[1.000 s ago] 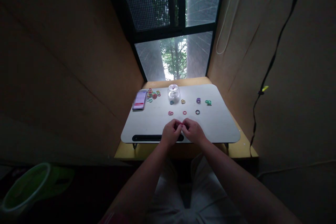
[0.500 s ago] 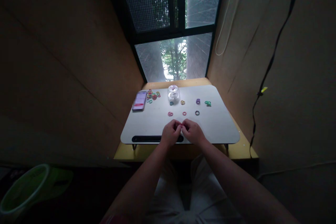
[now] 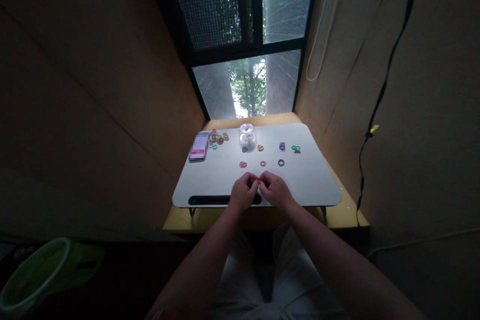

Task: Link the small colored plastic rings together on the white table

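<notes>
My left hand (image 3: 243, 191) and my right hand (image 3: 275, 190) meet fingertip to fingertip over the front of the white table (image 3: 311, 185). Both are closed in a pinch on a small red hair tie (image 3: 259, 180), mostly hidden by the fingers. Just beyond them lie pink hair ties (image 3: 243, 164), a single pink-red one (image 3: 263, 163) and a dark grey one (image 3: 281, 162). Farther back are teal (image 3: 244, 149), yellow (image 3: 260, 148), purple (image 3: 282, 146) and green hair ties (image 3: 296, 149), in small separate groups.
A clear round jar (image 3: 247, 136) stands at the back middle. A mixed pile of hair ties (image 3: 219, 137) lies at the back left, beside a phone (image 3: 198, 147). The table has a black slot (image 3: 208, 200) along its front edge. A green basket (image 3: 41, 270) is low at left.
The view has shifted very slightly. Both hands stay together at the same place, still pinching the red hair tie; the things on the table have not moved.
</notes>
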The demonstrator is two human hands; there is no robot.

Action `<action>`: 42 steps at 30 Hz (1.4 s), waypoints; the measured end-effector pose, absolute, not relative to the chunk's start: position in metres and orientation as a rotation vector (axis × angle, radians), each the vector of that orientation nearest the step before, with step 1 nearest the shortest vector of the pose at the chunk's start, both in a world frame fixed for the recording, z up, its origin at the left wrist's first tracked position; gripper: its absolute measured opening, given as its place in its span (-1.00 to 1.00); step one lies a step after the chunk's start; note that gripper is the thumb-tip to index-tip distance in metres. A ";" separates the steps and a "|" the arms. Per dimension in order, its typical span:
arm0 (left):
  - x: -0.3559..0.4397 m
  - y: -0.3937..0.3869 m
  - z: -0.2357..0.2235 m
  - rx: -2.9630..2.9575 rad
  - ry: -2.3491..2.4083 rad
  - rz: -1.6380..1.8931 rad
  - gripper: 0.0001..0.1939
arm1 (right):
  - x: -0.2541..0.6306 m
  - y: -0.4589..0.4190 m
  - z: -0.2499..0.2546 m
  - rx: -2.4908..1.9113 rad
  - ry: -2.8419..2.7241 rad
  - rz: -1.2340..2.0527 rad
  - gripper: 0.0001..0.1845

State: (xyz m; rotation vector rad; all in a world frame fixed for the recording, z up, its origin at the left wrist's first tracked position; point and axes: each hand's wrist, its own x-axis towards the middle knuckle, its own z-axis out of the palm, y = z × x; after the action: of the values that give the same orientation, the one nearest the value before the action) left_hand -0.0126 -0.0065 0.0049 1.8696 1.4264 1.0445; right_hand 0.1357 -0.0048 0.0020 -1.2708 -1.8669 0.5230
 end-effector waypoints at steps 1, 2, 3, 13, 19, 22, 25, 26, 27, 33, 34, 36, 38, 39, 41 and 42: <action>-0.013 -0.006 0.005 1.871 1.425 1.044 -0.84 | 0.136 -0.005 0.002 -1.272 -1.866 0.523 -0.91; -0.012 -0.006 0.005 1.872 1.424 1.044 -0.84 | 0.135 -0.005 0.003 -1.274 -1.866 0.523 -0.91; -0.012 -0.006 0.005 1.872 1.425 1.043 -0.84 | 0.135 -0.005 0.003 -1.277 -1.864 0.523 -0.91; -0.012 -0.007 0.005 1.887 1.445 1.038 -0.85 | 0.135 -0.004 0.001 -1.276 -1.873 0.520 -0.90; -0.012 -0.008 0.007 1.879 1.439 1.036 -0.84 | 0.135 -0.004 0.001 -1.276 -1.859 0.523 -0.90; -0.012 -0.009 0.008 1.882 1.436 1.030 -0.84 | 0.135 -0.004 0.002 -1.276 -1.854 0.521 -0.90; -0.012 -0.010 0.009 1.883 1.439 1.028 -0.84 | 0.135 -0.005 0.003 -1.280 -1.846 0.527 -0.90; -0.012 -0.010 0.009 1.884 1.439 1.025 -0.84 | 0.135 -0.005 0.004 -1.282 -1.845 0.530 -0.90; -0.011 -0.010 0.009 1.884 1.439 1.022 -0.84 | 0.135 -0.005 0.004 -1.285 -1.846 0.531 -0.90; -0.010 -0.012 0.012 1.883 1.444 1.008 -0.85 | 0.135 -0.005 0.004 -1.293 -1.860 0.531 -0.91; -0.010 -0.012 0.012 1.888 1.447 1.003 -0.86 | 0.136 -0.004 0.004 -1.293 -1.860 0.532 -0.92; -0.009 -0.012 0.012 1.905 1.459 0.996 -0.86 | 0.136 -0.003 0.003 -1.291 -1.862 0.536 -0.92; -0.009 -0.011 0.012 1.922 1.466 0.991 -0.86 | 0.136 -0.001 0.003 -1.290 -1.859 0.543 -0.91; -0.010 -0.010 0.012 1.924 1.466 0.991 -0.86 | 0.136 -0.001 0.002 -1.291 -1.857 0.547 -0.91; -0.010 -0.009 0.012 1.916 1.464 0.996 -0.86 | 0.136 0.000 0.002 -1.293 -1.852 0.555 -0.90; -0.010 -0.008 0.012 1.906 1.461 1.001 -0.86 | 0.136 0.001 0.002 -1.293 -1.853 0.559 -0.90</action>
State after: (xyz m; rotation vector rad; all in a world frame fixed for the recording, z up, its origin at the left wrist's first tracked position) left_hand -0.0100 -0.0081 0.0116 1.9059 1.4611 1.0014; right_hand 0.1361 0.0006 0.0020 -1.2935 -1.8529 0.5590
